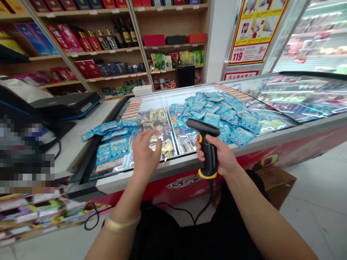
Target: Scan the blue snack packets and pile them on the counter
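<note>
My right hand [221,155] is wrapped round the handle of a black and yellow barcode scanner [208,153], whose head points left and away from me. A black cable runs down from its base. My left hand [146,153], with a bracelet at the wrist, is held above the freezer's glass lid with fingers apart and nothing in them. To its left lie several blue packets [112,150], laid in overlapping rows. A large heap of similar blue packets [217,108] covers the glass beyond the scanner.
The chest freezer [173,168] spans the width before me, with packaged goods under its glass. A counter [78,139] with a dark device [67,106] stands left. Shelves [108,52] of boxes and bottles line the back. A cardboard box [279,184] sits on the floor at right.
</note>
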